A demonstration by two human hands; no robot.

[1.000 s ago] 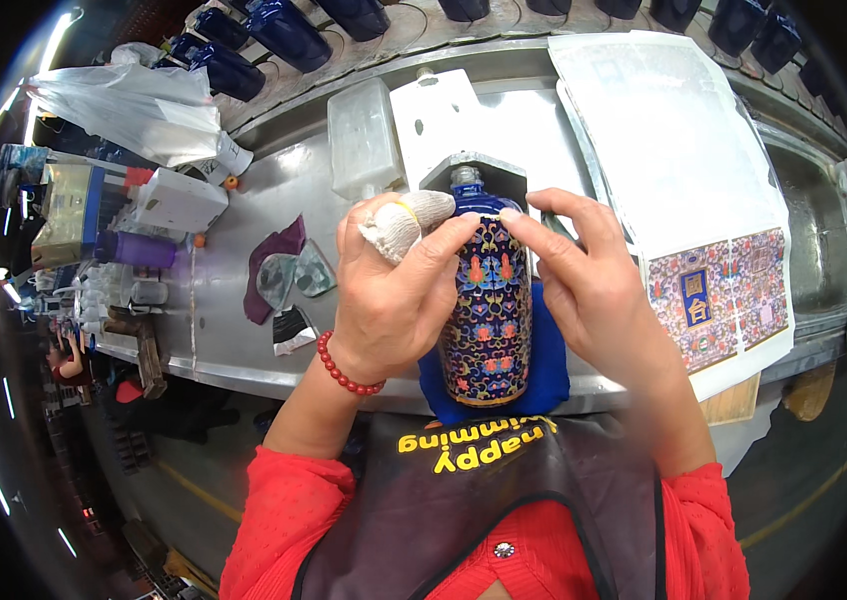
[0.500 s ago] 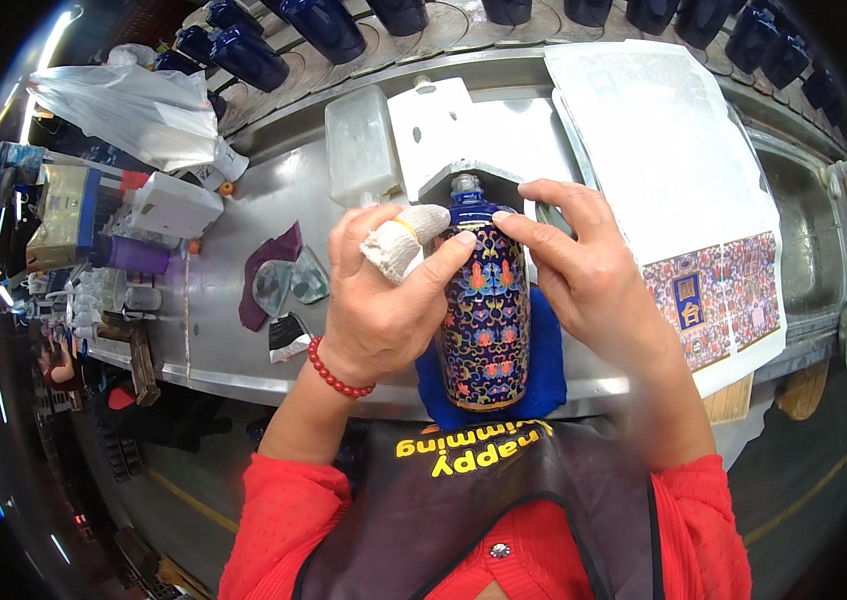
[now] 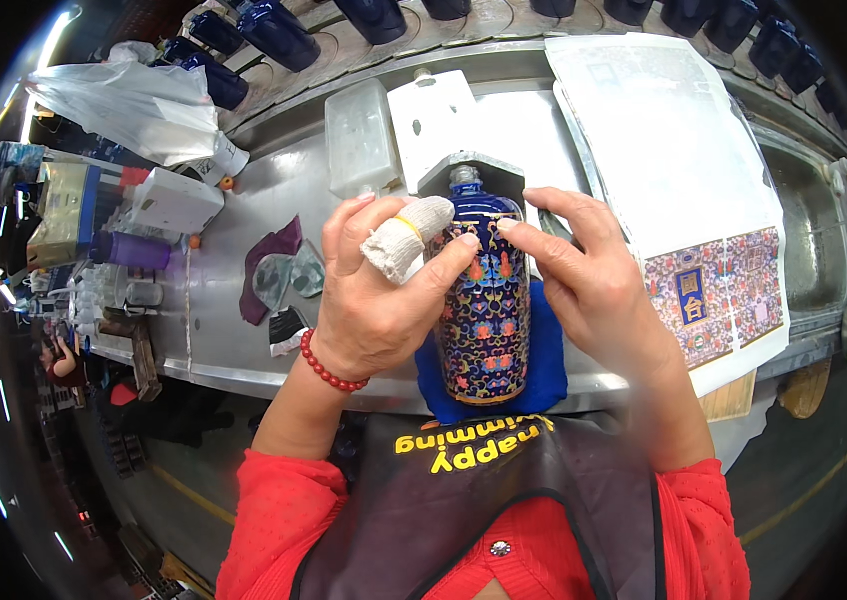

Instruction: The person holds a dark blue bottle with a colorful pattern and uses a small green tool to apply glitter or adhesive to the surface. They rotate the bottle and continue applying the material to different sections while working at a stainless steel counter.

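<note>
While we look down over the wearer's own forearms, the left hand [image 3: 374,310] stands part-open, its thumb pressed on the upper front of the patterned bottle [image 3: 489,320]. A knitted cover [image 3: 409,238], banded in yellow, wraps one of its fingers, which sits at the left of the shoulder; we suppose it cushions the fingertip against the glossy surface. The right hand [image 3: 599,275] is open too, thumb tip at the pattern's upper border and index finger reaching past the shoulder; we judge that the pair, set on opposite sides, steadies the bottle while leaving its front visible.

The bottle lies at the near edge of the counter [image 3: 244,200], base toward the wearer and neck toward the far edge. Under it we see a blue cloth [image 3: 549,350], probably there against scratches and slipping. A grey angled piece [image 3: 499,180] stands behind the neck, perhaps as a stop, though we cannot tell whether they touch.

To the right, white sheets [image 3: 654,140] stretch from the far edge toward the near one, their floral printed panel [image 3: 714,295] within easy reach. Left of the left hand we find a purple cloth [image 3: 262,280]; a translucent container [image 3: 362,140] sits toward the far edge, and beyond that edge dark blue bottles [image 3: 279,35] line a slatted track.
</note>
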